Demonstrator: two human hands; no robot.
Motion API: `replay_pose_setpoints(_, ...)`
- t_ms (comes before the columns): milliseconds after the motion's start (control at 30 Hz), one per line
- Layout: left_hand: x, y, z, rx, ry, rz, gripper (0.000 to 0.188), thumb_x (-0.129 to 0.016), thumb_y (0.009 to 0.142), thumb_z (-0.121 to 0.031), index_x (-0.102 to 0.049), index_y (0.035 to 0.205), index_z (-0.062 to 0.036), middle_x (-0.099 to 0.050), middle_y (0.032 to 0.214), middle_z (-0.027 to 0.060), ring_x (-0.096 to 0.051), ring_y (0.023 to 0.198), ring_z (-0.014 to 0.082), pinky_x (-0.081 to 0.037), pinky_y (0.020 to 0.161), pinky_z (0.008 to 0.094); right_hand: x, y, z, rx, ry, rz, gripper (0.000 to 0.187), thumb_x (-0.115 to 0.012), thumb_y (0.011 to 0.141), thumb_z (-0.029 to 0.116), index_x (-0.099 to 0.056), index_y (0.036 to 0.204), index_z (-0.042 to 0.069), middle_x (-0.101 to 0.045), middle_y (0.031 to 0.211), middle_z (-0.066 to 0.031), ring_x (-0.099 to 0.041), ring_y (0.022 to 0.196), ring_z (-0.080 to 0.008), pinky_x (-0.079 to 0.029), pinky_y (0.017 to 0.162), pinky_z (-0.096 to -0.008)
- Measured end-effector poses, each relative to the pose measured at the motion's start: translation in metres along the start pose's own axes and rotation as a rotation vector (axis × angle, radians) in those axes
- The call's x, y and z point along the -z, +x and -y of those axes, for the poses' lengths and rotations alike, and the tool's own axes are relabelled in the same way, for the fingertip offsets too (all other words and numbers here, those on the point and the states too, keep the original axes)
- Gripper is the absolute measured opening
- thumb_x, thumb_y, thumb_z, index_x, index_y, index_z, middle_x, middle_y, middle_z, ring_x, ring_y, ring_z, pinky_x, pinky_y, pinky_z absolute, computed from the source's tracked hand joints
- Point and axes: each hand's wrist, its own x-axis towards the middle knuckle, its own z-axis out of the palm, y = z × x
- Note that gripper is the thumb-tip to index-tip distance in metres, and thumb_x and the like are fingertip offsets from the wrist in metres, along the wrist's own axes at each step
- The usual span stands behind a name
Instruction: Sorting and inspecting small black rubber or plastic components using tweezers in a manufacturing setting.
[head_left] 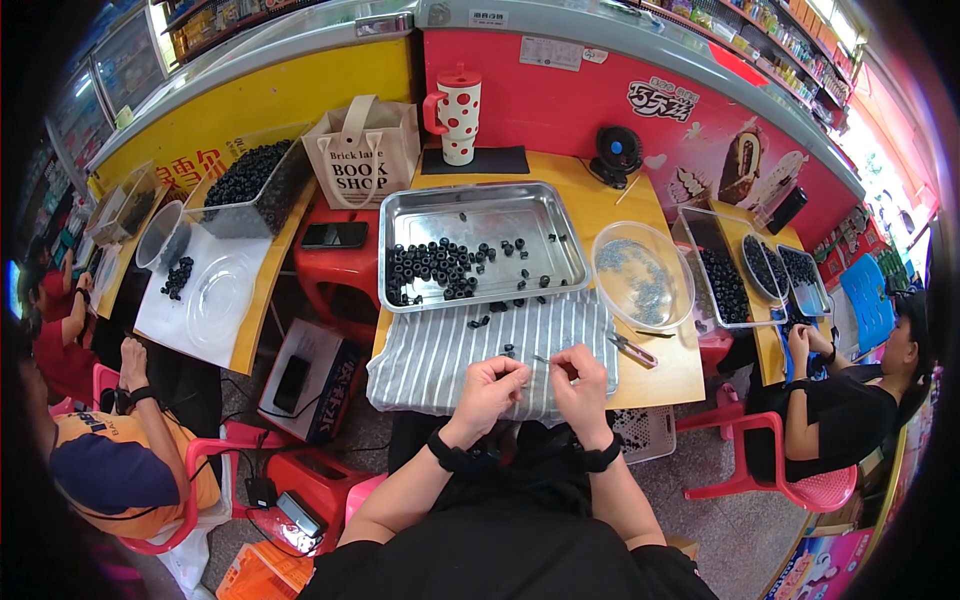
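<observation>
A: What is recorded for the left hand (495, 388)?

B: Thumb and fingers are pinched narrow above a grey striped cloth (430, 372). Whether anything is gripped cannot be told; the fingertips are too small in view.

A: And the right hand (580, 385)?

B: It is likewise narrowed, just beside the left. A small thin piece (540, 358) is seen between the two sets of fingertips; by which hand it is held cannot be told. Small dark pieces (508, 350) are noted on the cloth, just beyond the left fingertips.

A: Surroundings?

B: A steel tray (520, 215) is set beyond the hands, its near edge at the cloth. Black ring-shaped pieces (440, 265) are gathered mostly in its left half, with others scattered to the right. On the desk (685, 375), to the right of the tray, a round clear tub (650, 317) is placed, with small grey pieces (655, 290) inside. A hand tool (633, 350) is laid just in front of it.

A: Farther back?

B: A red-dotted white tumbler (459, 130) is stood on a dark mat (495, 161); a black fan (616, 150) is placed to its right.
</observation>
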Motion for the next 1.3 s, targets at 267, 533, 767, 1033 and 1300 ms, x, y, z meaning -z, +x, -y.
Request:
replay_pose_setpoints(267,0.005,-0.006,-0.002,0.080,-0.160,-0.007,0.012,-0.066,0.096,-0.012,-0.069,0.099,-0.0004,-0.066,0.080,0.0023,-0.058,0.060,0.0065,-0.040,0.046,0.0181,0.003,0.000,-0.014,0.136,-0.265,0.124,0.010,-0.066,0.080,-0.004,-0.067,0.088,0.000,-0.061,0.080,-0.0134,-0.063,0.068,-0.0259,-0.047,0.057,-0.0338)
replay_pose_setpoints(533,0.012,-0.011,-0.004,0.141,-0.263,0.073,0.018,-0.061,0.100,-0.015,-0.067,0.106,0.0002,-0.067,0.085,0.0035,-0.062,0.069,0.0084,-0.046,0.056,0.0207,-0.011,-0.007,0.014,0.226,0.025,0.220,0.013,-0.065,0.084,-0.010,-0.066,0.094,-0.002,-0.061,0.082,-0.0096,-0.062,0.067,-0.0173,-0.048,0.057,-0.0277)
replay_pose_setpoints(767,0.015,-0.016,-0.016,0.098,-0.448,0.220,0.035,-0.047,0.101,-0.002,-0.052,0.134,0.0063,-0.063,0.121,0.0132,-0.063,0.106,0.0180,-0.053,0.092,0.0305,-0.005,-0.006,0.026,0.150,0.079,0.125,0.010,-0.065,0.085,-0.008,-0.065,0.092,-0.001,-0.060,0.080,-0.0091,-0.062,0.068,-0.0173,-0.047,0.060,-0.0274)
replay_pose_setpoints(1033,0.023,-0.025,-0.013,0.080,-0.257,0.203,0.040,-0.047,0.099,0.003,-0.050,0.138,0.0042,-0.062,0.125,0.0118,-0.065,0.102,0.0156,-0.053,0.087,0.0254,-0.012,-0.017,0.037,0.191,0.011,0.172,0.014,-0.067,0.082,-0.007,-0.065,0.093,0.001,-0.062,0.095,-0.0109,-0.063,0.085,-0.0256,-0.050,0.073,-0.0330)
replay_pose_setpoints(1300,0.029,-0.027,-0.008,-0.031,-0.144,0.216,0.038,-0.054,0.096,0.004,-0.053,0.135,0.0040,-0.065,0.120,0.0113,-0.068,0.093,0.0140,-0.056,0.075,0.0236,-0.014,-0.020,0.041,0.121,0.059,0.152,0.014,-0.069,0.079,-0.006,-0.064,0.091,0.001,-0.060,0.104,-0.0150,-0.061,0.095,-0.0301,-0.050,0.079,-0.0362)
